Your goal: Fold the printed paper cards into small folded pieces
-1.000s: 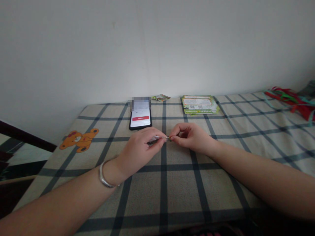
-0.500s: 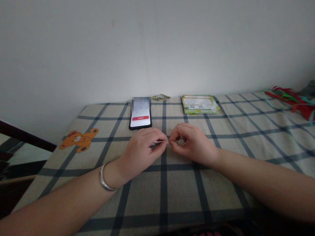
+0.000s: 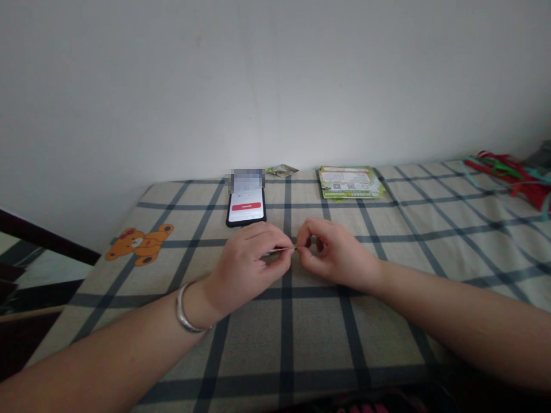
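Note:
My left hand point(image 3: 253, 255), with a silver bangle at its wrist, is closed in a pinch on a thin flat piece point(image 3: 276, 250) seen almost edge-on. Most of that piece is hidden inside the fingers, so its kind does not show. Thumb and forefinger of my right hand point(image 3: 331, 249) pinch the piece's right tip, where a small yellowish edge shows. The fingertips of both hands almost meet above the checked cloth point(image 3: 318, 338). Just beyond my left hand lies a phone point(image 3: 246, 207) with a lit screen.
A small green packet point(image 3: 282, 170) lies near the wall, with a stack of green and white printed cards point(image 3: 350, 182) to its right. A flat orange bear figure point(image 3: 140, 245) is at the left. Red, green and pale blue straps point(image 3: 512, 175) lie at the far right.
My right hand has shifted very slightly, and a little yellowish edge now shows between the fingertips. Both pinches stay closed; the things on the cloth have not moved.

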`<state>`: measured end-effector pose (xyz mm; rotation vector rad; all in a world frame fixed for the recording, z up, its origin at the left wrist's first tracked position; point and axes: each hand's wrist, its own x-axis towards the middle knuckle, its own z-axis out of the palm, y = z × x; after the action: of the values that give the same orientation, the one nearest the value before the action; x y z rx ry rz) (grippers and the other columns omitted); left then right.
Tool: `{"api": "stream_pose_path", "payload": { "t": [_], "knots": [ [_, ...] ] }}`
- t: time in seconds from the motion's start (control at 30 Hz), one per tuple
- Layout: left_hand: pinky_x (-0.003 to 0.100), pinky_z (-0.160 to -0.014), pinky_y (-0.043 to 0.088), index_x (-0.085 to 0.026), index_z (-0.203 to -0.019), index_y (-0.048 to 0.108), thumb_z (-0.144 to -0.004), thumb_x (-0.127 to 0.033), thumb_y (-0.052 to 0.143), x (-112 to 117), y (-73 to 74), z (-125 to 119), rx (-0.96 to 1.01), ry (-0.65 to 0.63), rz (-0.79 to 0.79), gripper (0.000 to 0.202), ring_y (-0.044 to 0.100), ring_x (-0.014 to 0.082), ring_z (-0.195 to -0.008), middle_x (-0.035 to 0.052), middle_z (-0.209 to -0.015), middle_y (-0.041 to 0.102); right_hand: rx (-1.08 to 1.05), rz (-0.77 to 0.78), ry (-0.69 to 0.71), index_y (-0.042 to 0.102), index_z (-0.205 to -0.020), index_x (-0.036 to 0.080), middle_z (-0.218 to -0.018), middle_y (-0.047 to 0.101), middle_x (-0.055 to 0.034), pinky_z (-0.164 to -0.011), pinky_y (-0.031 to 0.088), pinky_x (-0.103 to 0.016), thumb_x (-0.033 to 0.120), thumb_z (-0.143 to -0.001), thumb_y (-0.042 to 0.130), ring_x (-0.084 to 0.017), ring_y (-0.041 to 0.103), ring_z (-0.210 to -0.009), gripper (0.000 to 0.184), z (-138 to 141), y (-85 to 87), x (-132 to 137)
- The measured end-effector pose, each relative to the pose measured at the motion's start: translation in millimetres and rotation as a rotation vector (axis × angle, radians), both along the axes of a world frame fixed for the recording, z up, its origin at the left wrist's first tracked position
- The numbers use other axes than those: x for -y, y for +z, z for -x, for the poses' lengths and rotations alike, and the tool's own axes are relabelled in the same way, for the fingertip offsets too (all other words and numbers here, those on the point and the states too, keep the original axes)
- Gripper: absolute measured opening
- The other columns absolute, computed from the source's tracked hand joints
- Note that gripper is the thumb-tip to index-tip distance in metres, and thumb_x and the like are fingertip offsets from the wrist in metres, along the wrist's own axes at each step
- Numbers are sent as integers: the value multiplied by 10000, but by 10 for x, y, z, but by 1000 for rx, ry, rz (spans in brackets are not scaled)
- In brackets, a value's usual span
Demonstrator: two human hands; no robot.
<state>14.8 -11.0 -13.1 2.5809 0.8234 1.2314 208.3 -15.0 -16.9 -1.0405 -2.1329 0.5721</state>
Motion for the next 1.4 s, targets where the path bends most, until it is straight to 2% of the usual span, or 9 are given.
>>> {"api": "stream_pose_path", "payload": {
  "t": [0.17,0.4,0.57,0.87,1.03,1.13,1.23,1.33,1.4],
  "knots": [
    [237,-697,473,-176,-766,609,-811,-74,587,1,-1,0,34,26,83,114,600,110,-723,-14,-748,635,-42,29,-24,533,-746,194,-723,590,21,-598,403,-240,150,-736,563,-105,523,-648,54,-3,-18,-18],
    [222,-679,451,-177,-753,616,-812,-96,582,-8,-4,1,38,49,194,106,587,101,-703,-29,-742,630,-134,116,25,553,-760,188,-705,588,26,-589,421,-230,122,-738,535,-95,528,-620,73,-21,-61,-63],
    [211,-657,444,-176,-759,625,-811,-116,585,-11,8,2,39,94,301,88,581,96,-679,-37,-735,632,-168,119,61,569,-787,182,-706,589,27,-582,422,-224,126,-757,541,-87,511,-602,69,-40,-74,-86],
    [204,-645,444,-185,-804,628,-836,-168,577,-26,-38,27,69,121,402,62,581,97,-682,-39,-754,637,-173,144,92,587,-851,173,-779,626,-4,-586,438,-241,108,-764,506,-107,544,-641,135,-67,-82,-112],
    [217,-689,455,-184,-805,626,-842,-165,578,-39,-28,14,54,84,372,63,588,103,-713,-35,-775,640,-162,164,140,585,-880,179,-818,628,-12,-638,446,-260,127,-786,485,-125,555,-714,147,-90,-54,-103],
    [227,-712,464,-187,-814,624,-848,-161,582,-50,-32,11,41,75,363,60,596,106,-732,-33,-789,642,-153,178,112,582,-852,182,-779,613,1,-600,432,-251,207,-834,531,-111,529,-656,60,-87,-52,-99],
    [228,-731,476,-197,-885,617,-861,-172,592,-61,-80,24,44,70,342,43,608,109,-772,-28,-837,644,-158,184,69,580,-822,186,-749,603,9,-580,424,-244,242,-848,548,-107,524,-640,70,-76,-67,-106],
    [230,-749,498,-205,-1089,554,-869,-188,607,-75,-145,47,126,81,300,227,619,119,-853,-2,-953,630,-193,181,-19,564,-797,189,-723,589,15,-547,409,-236,259,-843,554,-103,517,-614,84,-66,-92,-124],
    [253,-795,503,-193,-1132,520,-850,-150,617,-87,-162,58,138,110,201,302,608,128,-890,22,-1030,606,-244,199,-72,542,-775,193,-708,577,19,-519,399,-231,277,-842,547,-97,504,-582,107,-62,-111,-141]
  ]
}}
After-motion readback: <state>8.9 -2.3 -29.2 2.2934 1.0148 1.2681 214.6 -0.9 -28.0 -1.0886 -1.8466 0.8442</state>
